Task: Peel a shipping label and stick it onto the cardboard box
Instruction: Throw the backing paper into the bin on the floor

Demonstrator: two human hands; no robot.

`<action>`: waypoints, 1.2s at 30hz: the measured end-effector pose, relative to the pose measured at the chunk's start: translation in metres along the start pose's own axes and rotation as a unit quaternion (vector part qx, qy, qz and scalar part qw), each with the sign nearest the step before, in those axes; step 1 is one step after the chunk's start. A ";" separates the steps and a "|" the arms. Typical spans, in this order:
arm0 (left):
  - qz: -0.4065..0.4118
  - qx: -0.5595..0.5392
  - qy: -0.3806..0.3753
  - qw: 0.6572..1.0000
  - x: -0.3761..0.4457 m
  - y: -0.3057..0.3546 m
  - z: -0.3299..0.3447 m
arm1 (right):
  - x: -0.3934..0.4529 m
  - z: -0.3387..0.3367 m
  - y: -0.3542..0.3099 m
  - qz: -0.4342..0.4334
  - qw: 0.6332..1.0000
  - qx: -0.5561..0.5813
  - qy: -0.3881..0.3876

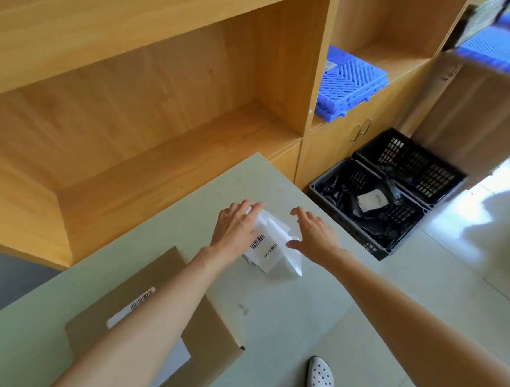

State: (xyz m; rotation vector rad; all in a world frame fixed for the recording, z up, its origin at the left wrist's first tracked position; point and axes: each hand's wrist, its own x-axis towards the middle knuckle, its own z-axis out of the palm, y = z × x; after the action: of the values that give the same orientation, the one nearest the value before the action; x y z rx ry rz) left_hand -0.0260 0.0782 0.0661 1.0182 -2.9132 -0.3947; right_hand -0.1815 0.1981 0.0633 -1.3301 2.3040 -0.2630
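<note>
A loose stack of white shipping labels (270, 246) with barcodes lies near the far right corner of the pale green table (287, 306). My left hand (237, 226) rests flat on the stack's left part, fingers spread. My right hand (315, 232) hovers just right of the stack, fingers apart, thumb close to the paper's edge. A flat brown cardboard box (210, 326) lies at the near left under my left forearm. A white label with a barcode (135, 305) is stuck on its top.
A wooden shelf unit (152, 101) stands behind the table. Blue plastic grid mats (349, 83) lie on a shelf at the right. Two black crates (394, 187) sit on the floor beside the table's right edge. My shoe (320, 377) shows below.
</note>
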 end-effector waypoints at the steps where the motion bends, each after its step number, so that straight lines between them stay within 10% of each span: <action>1: 0.013 0.006 -0.021 1.000 0.005 0.003 0.009 | -0.001 0.008 0.007 0.017 1.000 0.001 -0.013; 7: 0.020 0.057 -0.093 0.994 0.025 0.012 0.061 | 0.003 0.048 0.026 0.051 0.997 -0.030 -0.042; 36: 0.059 -0.051 0.096 0.992 0.185 0.136 0.054 | 0.100 -0.066 0.167 0.013 0.954 0.212 0.211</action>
State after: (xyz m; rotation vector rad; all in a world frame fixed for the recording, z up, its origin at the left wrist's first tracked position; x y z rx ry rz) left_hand -0.2602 0.0789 0.0377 0.8161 -2.7334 -0.4120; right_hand -0.3838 0.1938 0.0265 -1.0970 2.4003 -1.0589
